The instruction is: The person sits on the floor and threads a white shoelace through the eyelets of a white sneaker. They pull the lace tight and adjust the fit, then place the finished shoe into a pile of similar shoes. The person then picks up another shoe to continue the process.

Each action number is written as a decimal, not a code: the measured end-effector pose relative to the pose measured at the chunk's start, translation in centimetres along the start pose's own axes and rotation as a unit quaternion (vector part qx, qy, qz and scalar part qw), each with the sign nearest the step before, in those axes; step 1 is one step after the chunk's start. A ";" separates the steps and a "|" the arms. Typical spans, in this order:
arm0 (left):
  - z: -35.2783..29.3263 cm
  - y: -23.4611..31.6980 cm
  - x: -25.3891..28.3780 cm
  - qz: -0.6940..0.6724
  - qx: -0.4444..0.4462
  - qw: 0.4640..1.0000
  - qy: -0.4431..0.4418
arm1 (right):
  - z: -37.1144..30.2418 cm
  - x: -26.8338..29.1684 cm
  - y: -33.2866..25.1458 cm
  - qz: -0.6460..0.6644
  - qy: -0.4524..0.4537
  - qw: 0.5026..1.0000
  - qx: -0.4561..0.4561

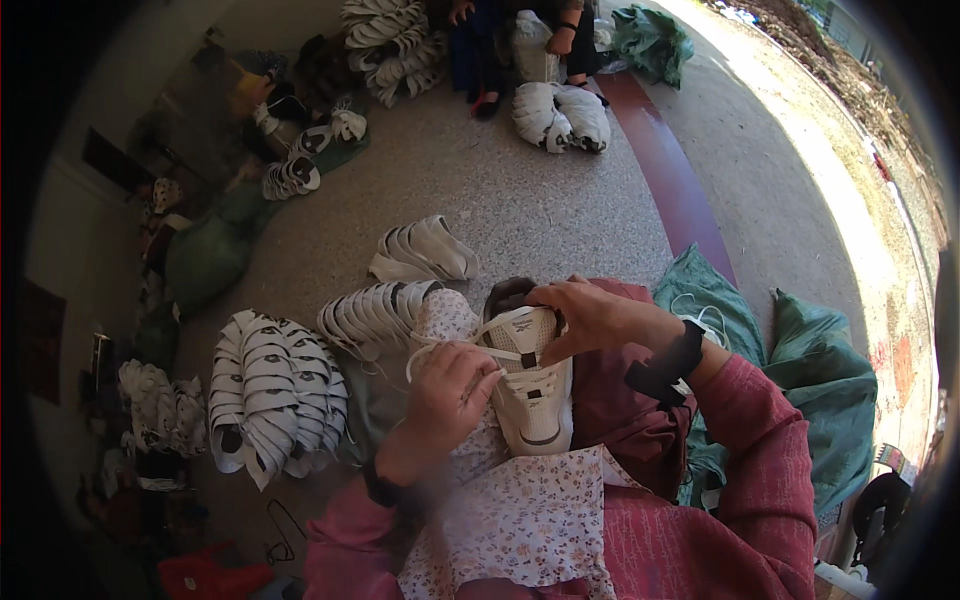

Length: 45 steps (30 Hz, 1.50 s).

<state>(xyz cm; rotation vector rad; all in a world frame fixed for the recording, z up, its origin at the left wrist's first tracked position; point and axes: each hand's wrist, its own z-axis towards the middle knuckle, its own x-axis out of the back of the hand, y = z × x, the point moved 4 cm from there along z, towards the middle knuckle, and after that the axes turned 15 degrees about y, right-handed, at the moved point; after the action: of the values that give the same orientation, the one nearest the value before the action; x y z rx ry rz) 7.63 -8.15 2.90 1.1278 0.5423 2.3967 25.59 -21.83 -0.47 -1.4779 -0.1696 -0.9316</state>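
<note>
A white shoe upper (535,425) lies lengthwise on the person's lap, its rounded toe toward the body and its dark-lined collar pointing away. A white lace (498,352) crosses the throat of the upper and loops out to the left. The left hand (440,395) is closed at the left edge of the upper, pinching the lace between thumb and fingers. The right hand (580,318) grips the upper near the collar, fingers over the top and thumb on the right side of the throat. A dark band (665,362) circles the right wrist.

Beneath the upper are a floral apron (510,525) and maroon cloth (635,400). To the left, on the speckled floor (540,215), stands a large nested bundle of white uppers (278,392); a smaller row of uppers (372,312) lies nearer the lap, with a short pale stack (425,248) just beyond it. Green sacks (825,385) sit to the right. Well ahead, a co-worker's hand (562,40) is near another pair of white bundles (562,117) on the floor.
</note>
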 end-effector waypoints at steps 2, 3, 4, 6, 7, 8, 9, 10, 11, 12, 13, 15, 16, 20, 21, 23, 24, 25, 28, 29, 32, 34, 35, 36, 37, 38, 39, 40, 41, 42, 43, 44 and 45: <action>-0.8 -0.7 -0.2 0.011 0.101 0.995 -0.023 | 0.3 -0.1 0.2 0.013 -0.019 1.000 -0.014; -1.6 -1.1 -0.3 0.017 0.125 0.991 -0.043 | 0.4 0.0 0.1 0.015 -0.023 0.999 -0.018; -2.6 -1.7 -0.5 0.024 0.150 0.986 -0.062 | 0.5 -0.1 -0.1 0.018 -0.028 0.999 -0.021; -3.5 -2.1 -0.6 -0.027 0.241 0.961 -0.131 | 0.2 -0.2 0.6 0.058 -0.023 0.997 -0.054; -4.0 -2.3 -0.2 -0.081 0.307 0.931 -0.179 | 0.1 -0.3 0.8 0.077 -0.021 0.994 -0.070; -4.4 -2.3 0.2 -0.137 0.368 0.892 -0.224 | 0.0 -0.3 0.8 0.087 -0.019 0.993 -0.072; -4.4 -2.1 1.0 -0.197 0.394 0.874 -0.204 | -0.2 -0.2 0.7 0.100 -0.017 0.992 -0.072; -4.5 -2.0 2.1 -0.257 0.419 0.851 -0.182 | -0.3 -0.1 0.7 0.113 -0.014 0.991 -0.073; -4.8 -1.9 3.3 -0.317 0.441 0.824 -0.159 | -0.4 0.1 0.6 0.127 -0.016 0.988 -0.091; -4.7 -1.8 5.1 -0.358 0.434 0.820 -0.105 | -0.6 0.3 0.4 0.144 -0.019 0.984 -0.107; -4.6 -1.8 7.1 -0.398 0.424 0.812 -0.051 | -0.7 0.4 0.3 0.160 -0.022 0.979 -0.123; -3.9 -1.9 10.6 -0.503 0.364 0.782 0.056 | -0.5 0.7 0.6 0.153 -0.033 0.980 -0.126; -3.8 -1.7 12.2 -0.537 0.355 0.756 0.121 | -0.5 0.7 0.8 0.149 -0.037 0.980 -0.129; -4.3 -1.9 19.8 -0.611 0.263 0.694 0.274 | 0.3 0.0 0.7 0.142 -0.015 0.983 -0.116; -4.6 -2.0 21.3 -0.608 0.256 0.686 0.307 | 0.2 0.1 0.7 0.127 -0.007 0.984 -0.121; -5.4 -1.3 24.5 -0.615 0.218 0.679 0.338 | 0.7 -0.4 0.4 0.103 -0.010 0.987 -0.119; -5.3 -0.9 25.5 -0.633 0.188 0.676 0.327 | 0.8 -0.6 0.5 0.091 -0.013 0.988 -0.121; -5.4 -0.5 26.3 -0.650 0.159 0.673 0.316 | 0.9 -0.7 0.6 0.080 -0.017 0.989 -0.122; -4.0 2.1 26.0 -0.696 0.134 0.637 0.304 | 1.0 -0.8 -0.5 0.118 -0.005 0.987 -0.111; -3.5 2.9 26.0 -0.726 0.122 0.618 0.276 | 1.1 -1.0 -0.6 0.131 -0.016 0.985 -0.114; -1.7 5.1 23.5 -0.749 0.082 0.622 0.214 | 1.6 -1.8 -0.3 0.159 -0.045 0.978 -0.124; -0.7 5.0 20.3 -0.697 0.083 0.688 0.184 | 1.5 -1.8 0.3 0.167 -0.053 0.975 -0.139; -0.7 5.6 18.6 -0.559 0.135 0.796 0.191 | 2.0 -2.1 -0.2 0.178 -0.064 0.972 -0.142; -0.6 5.7 16.6 -0.413 0.181 0.876 0.171 | 2.2 -2.2 -0.2 0.186 -0.069 0.968 -0.151; 0.7 5.4 13.0 -0.294 0.238 0.921 0.093 | 1.6 -1.7 0.4 0.185 -0.062 0.965 -0.176; 1.9 4.9 10.1 -0.221 0.259 0.939 0.043 | 1.6 -1.8 0.1 0.216 -0.058 0.959 -0.176; 2.6 4.2 7.7 -0.156 0.196 0.967 0.049 | 1.6 -1.9 -0.4 0.247 -0.056 0.952 -0.173; 2.9 3.0 5.1 -0.096 0.129 0.986 0.050 | 1.4 -1.8 -0.6 0.275 -0.048 0.944 -0.177; 2.8 2.2 3.4 -0.088 0.087 0.991 0.042 | 1.4 -1.9 -0.6 0.277 -0.043 0.943 -0.181; 2.6 1.4 1.8 -0.082 0.045 0.995 0.033 | 1.3 -2.1 -0.2 0.278 -0.037 0.942 -0.186; 2.4 0.9 0.6 -0.077 0.003 0.997 0.023 | 1.3 -2.1 0.1 0.280 -0.030 0.940 -0.193; 2.3 0.5 -0.3 -0.082 -0.022 0.996 0.018 | 1.3 -2.1 0.1 0.273 -0.030 0.942 -0.192; 2.1 0.2 -1.1 -0.087 -0.046 0.995 0.014 | 1.3 -2.0 0.0 0.267 -0.032 0.944 -0.190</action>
<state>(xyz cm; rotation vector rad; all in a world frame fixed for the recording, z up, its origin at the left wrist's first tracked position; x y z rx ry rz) 9.87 -8.57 3.64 0.9676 0.5107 2.2652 24.83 -19.81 -1.52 -1.7840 0.3731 -0.4859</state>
